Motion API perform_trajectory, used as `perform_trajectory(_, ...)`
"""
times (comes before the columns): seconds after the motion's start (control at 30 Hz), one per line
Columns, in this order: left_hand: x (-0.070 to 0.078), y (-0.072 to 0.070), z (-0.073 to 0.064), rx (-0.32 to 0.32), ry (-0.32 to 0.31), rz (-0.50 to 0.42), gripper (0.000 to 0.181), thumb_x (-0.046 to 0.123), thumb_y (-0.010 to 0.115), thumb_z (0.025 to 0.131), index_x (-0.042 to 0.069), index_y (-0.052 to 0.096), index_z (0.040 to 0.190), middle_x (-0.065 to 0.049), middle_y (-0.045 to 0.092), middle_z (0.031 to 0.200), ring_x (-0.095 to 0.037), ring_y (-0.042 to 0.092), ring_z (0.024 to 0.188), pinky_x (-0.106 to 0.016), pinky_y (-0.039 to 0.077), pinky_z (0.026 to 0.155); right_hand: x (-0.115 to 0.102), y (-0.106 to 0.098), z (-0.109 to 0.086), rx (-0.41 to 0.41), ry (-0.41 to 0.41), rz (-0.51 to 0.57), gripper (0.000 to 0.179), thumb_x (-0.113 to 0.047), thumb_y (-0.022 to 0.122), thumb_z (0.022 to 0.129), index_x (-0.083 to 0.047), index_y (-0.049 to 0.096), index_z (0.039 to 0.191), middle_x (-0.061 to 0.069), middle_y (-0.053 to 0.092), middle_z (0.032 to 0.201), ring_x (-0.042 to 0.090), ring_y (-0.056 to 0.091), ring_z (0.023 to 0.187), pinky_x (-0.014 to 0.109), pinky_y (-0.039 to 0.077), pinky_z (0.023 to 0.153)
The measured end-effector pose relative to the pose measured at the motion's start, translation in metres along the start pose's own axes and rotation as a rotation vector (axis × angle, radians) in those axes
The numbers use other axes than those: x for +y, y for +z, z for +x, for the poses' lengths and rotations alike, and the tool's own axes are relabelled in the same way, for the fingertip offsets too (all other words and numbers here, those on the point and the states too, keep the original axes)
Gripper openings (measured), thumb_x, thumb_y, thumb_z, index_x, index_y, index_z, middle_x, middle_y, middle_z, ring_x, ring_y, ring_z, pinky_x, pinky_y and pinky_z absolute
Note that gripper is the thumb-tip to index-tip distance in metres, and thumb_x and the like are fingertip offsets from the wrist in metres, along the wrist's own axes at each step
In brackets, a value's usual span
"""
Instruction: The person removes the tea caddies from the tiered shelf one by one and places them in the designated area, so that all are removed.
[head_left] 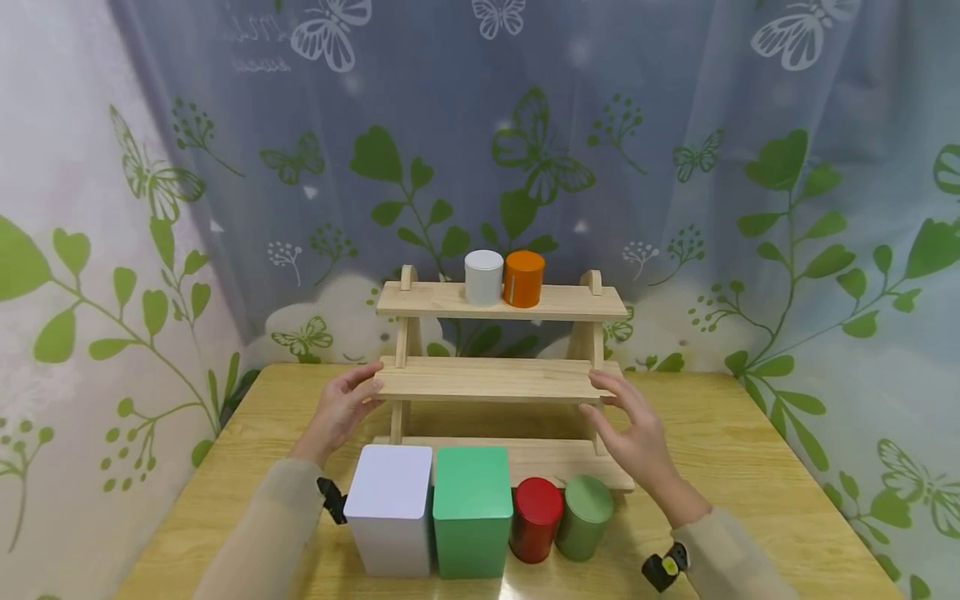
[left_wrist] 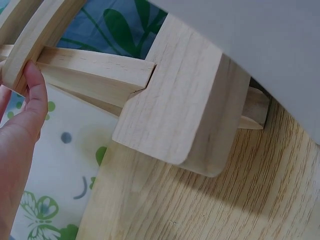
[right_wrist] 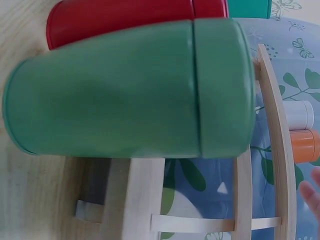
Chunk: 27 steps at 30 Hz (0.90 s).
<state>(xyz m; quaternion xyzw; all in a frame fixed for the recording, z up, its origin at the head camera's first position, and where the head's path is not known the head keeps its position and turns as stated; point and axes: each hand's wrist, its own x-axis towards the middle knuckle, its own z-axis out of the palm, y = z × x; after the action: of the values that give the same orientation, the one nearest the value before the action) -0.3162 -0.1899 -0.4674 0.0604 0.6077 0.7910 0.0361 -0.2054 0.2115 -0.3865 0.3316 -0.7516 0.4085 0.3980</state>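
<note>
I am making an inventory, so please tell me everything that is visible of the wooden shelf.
The wooden shelf is pale and grained, with three stepped boards on side supports and rounded pieces above the top board. It stands upright on the table. A white tin and an orange tin stand on the top board. In the head view, the green box partly hides the bottom board. The left hand grips the middle board's left end; whether the right hand touches it is unclear.

Before you, the tiered shelf (head_left: 487,379) is smooth, matt, grained wood; the table (head_left: 712,458), wood-grained with slight sheen; the red canister (head_left: 536,518), smooth, glossy; your left sleeve (head_left: 262,533), matt cloth.
</note>
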Motion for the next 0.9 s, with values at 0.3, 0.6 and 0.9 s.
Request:
perform_trajectory(0.3, -0.003, -0.001, -0.001, 0.015, -0.010, -0.025, 0.051, 0.009, 0.063, 0.088, -0.006, 0.042, 0.133, -0.010, 0.042, 0.129, -0.018, 0.054, 0.102, -0.028, 0.050, 0.082, 0.001, 0.006, 0.014, -0.033, 0.130, 0.018, 0.044, 0.019, 0.067, 0.072, 0.013, 0.055, 0.113, 0.029, 0.055, 0.111, 0.041, 0.053, 0.097, 0.021, 0.048, 0.081)
perform_trajectory(0.6, -0.003, -0.002, 0.000, 0.004, -0.014, -0.047, 0.051, 0.007, 0.063, 0.089, -0.006, 0.042, 0.133, -0.009, 0.042, 0.130, -0.016, 0.055, 0.100, -0.028, 0.050, 0.082, 0.003, 0.011, 0.024, -0.067, 0.192, 0.009, 0.050, 0.013, 0.068, 0.076, 0.010, 0.050, 0.123, 0.023, 0.056, 0.112, 0.040, 0.053, 0.102, 0.035, 0.050, 0.081)
perform_trajectory(0.9, 0.000, -0.001, 0.001, 0.000, -0.001, -0.013, 0.049, 0.007, 0.060, 0.090, -0.006, 0.041, 0.134, -0.010, 0.042, 0.130, -0.016, 0.056, 0.099, -0.028, 0.050, 0.081, 0.010, 0.016, 0.038, -0.065, 0.250, 0.020, 0.052, 0.010, 0.068, 0.078, 0.010, 0.048, 0.126, 0.026, 0.052, 0.121, 0.037, 0.052, 0.107, 0.050, 0.048, 0.080)
